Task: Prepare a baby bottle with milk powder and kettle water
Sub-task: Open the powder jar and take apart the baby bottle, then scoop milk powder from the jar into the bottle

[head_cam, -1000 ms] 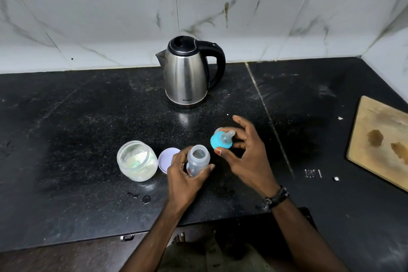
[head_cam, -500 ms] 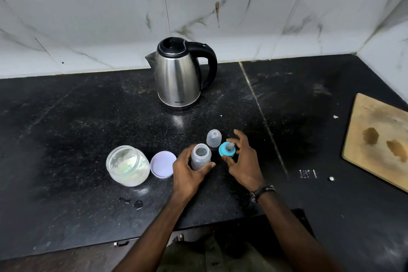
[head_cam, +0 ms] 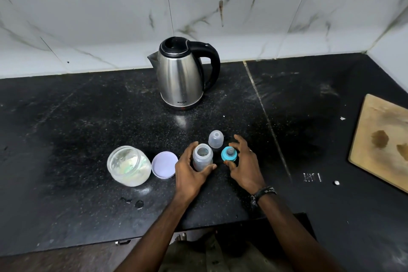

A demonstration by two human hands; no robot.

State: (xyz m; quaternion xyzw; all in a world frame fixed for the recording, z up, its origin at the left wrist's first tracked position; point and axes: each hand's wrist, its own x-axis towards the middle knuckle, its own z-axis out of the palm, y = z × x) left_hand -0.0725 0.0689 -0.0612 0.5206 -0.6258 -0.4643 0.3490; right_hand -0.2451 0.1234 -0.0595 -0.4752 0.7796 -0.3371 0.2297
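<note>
Left hand (head_cam: pixel 189 170) has its grip wrapped around the baby bottle (head_cam: pixel 202 157), thumb on the near side and fingers curling round the far side, and the bottle stands upright on the black tabletop (head_cam: pixel 77 130) with its long axis vertical and the open mouth pointing straight up at the camera. Right hand (head_cam: pixel 244 164) sits just beside it with the fingers loosely spread and curved around the blue teat ring (head_cam: pixel 229 154), thumb tip right at the ring's near edge; can't really tell if it's actually pinching it or just touching, looks more like a loose open grip. The teat ring sits on the tabletop with the nipple pointing up. Just behind those two is the clear bottle cap (head_cam: pixel 216 138), dome side up, not touched by either hand. To the left of the bottle lies a pale lilac lid (head_cam: pixel 164 165), and touching that is the glass jar of milk powder (head_cam: pixel 128 165), open, tilted so its mouth faces up and toward the camera. Further back, well apart, stands the steel kettle (head_cam: pixel 181 77) with black handle to the right and spout to the left; small lettering near its base reads something like "MILTON". A wooden board (head_cam: pixel 384 141) sits at the far right edge.
</note>
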